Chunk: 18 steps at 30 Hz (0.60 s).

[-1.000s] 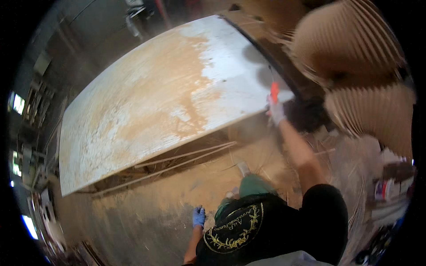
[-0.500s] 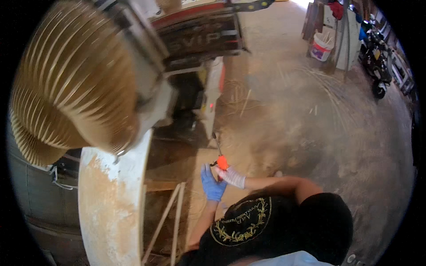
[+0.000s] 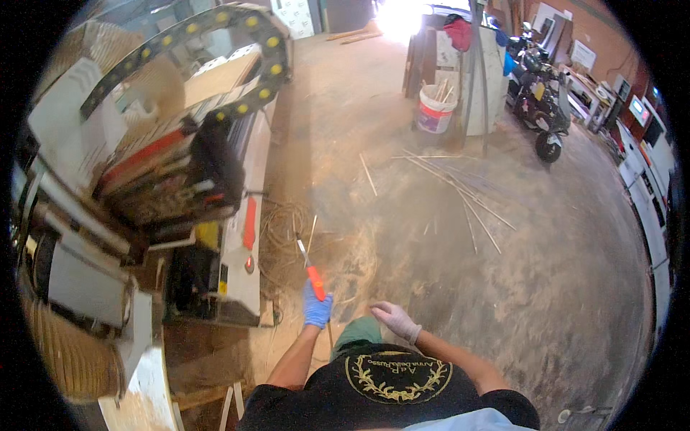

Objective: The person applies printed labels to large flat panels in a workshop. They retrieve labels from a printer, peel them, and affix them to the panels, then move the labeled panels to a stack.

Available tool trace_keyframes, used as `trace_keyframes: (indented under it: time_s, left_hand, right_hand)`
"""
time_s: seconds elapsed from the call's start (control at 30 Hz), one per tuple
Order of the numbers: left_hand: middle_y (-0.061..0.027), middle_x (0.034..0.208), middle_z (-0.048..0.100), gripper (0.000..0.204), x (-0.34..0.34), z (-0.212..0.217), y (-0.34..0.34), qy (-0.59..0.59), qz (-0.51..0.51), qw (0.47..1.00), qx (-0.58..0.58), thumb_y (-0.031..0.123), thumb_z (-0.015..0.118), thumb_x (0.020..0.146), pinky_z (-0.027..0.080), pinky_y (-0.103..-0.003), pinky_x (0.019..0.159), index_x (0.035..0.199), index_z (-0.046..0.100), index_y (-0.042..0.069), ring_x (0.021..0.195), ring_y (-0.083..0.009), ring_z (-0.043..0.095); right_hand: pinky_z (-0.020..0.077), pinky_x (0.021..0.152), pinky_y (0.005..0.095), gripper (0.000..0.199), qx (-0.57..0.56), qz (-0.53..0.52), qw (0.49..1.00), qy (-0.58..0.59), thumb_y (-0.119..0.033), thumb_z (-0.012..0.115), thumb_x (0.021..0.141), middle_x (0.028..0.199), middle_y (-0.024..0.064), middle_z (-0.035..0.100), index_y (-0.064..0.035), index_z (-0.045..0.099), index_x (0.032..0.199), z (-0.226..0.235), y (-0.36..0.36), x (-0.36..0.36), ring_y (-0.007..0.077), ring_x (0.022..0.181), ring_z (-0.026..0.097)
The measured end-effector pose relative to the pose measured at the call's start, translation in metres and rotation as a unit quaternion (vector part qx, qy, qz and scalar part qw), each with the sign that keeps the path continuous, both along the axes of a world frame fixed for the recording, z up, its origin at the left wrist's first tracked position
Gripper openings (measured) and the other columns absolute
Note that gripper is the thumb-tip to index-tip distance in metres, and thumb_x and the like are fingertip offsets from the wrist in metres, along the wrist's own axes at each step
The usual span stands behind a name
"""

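My left hand [image 3: 317,310], in a blue glove, is closed around the orange body of an air blow gun [image 3: 315,283]. Its long thin nozzle points away from me, toward the floor beside the machine, and ends in a dark tip. My right hand [image 3: 397,320], in a whitish glove, is apart from it, in front of my body on the right. Its fingers are stretched out toward the left, with nothing visible in them.
On the left stands a large machine [image 3: 241,280] with a cable chain [image 3: 264,93] and a ribbed hose [image 3: 79,352]. Tangled cord [image 3: 282,233] and sawdust lie beside it. Thin sticks [image 3: 460,190] are scattered ahead, near a white bucket [image 3: 435,113]. A motorcycle [image 3: 539,108] is parked at far right.
My right hand has come off the blow gun and moved right, leaving it in my left hand. My view has swung rightward and up, so the machine sits further left.
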<state>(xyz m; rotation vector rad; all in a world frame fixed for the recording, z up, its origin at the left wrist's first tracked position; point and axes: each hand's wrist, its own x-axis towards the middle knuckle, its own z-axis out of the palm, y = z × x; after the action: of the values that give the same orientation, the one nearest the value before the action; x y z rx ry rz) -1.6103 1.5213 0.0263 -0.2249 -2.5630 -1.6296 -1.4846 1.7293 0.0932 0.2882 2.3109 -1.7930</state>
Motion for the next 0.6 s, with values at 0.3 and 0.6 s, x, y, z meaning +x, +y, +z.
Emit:
trace_keyframes:
  time_s: [0.3,0.6]
  left_hand:
    - [-0.0168,0.123,0.043,0.07,-0.262,-0.013,0.046,-0.049,0.137,0.989,0.043,0.011,0.065,0.071,0.032,-0.029,0.095,0.129,0.028,-0.001,0.112,-0.0246,0.043]
    - [-0.0182,0.119,0.046,0.057,-0.488,0.027,0.074,-0.074,0.268,0.954,0.113,0.02,0.062,0.075,0.034,-0.034,0.093,0.121,0.038,0.0,0.11,-0.027,0.044]
  right_hand:
    - [0.0417,0.082,0.0295,0.035,0.047,-0.131,0.987,-0.078,-0.029,0.052,0.083,0.102,0.0118,0.06,-0.0027,0.057,0.106,-0.065,0.155,-0.148,0.0198,0.094,0.056]
    - [0.0437,0.079,0.0302,0.031,0.039,-0.343,0.929,-0.132,-0.022,0.054,0.083,0.097,0.012,0.06,0.0004,0.055,0.104,-0.197,0.283,-0.252,0.02,0.09,0.055]
